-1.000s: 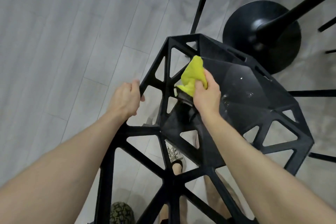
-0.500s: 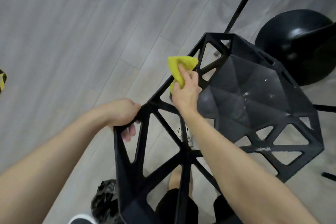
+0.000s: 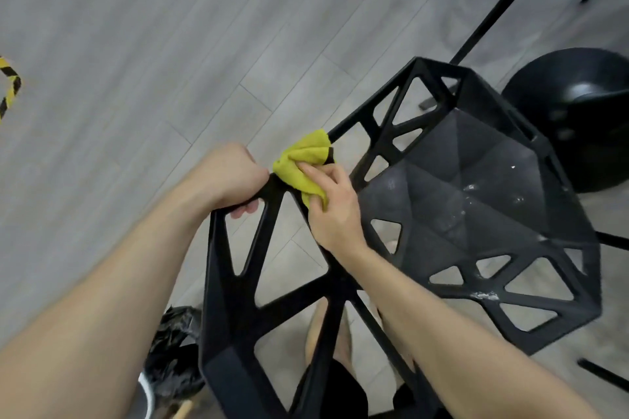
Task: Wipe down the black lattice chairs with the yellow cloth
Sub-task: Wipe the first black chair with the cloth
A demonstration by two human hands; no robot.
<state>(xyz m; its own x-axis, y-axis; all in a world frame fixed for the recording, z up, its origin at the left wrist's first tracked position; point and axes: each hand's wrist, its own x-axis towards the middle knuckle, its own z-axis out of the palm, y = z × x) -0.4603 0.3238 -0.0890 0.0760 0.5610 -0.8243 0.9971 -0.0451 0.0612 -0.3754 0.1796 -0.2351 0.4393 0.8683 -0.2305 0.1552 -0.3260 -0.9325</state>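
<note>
Rubbing cloth (image 3: 301,163) over top rail (image 3: 372,101) of chair (image 3: 235,282), cloth bunched on rail, touching my left hand (image 3: 235,177). Right hand (image 3: 332,211) pinches cloth, fingers curled round it. Left hand clenched round rail, steadying frame. Best wrap cloth round bar, press firm, follow each strut. White specks (image 3: 471,187) on seat (image 3: 442,214) look unwiped

open floor (image 3: 136,44) lies left of the chair (image 3: 476,201) (round base (image 3: 585,105) crowds right).
</note>
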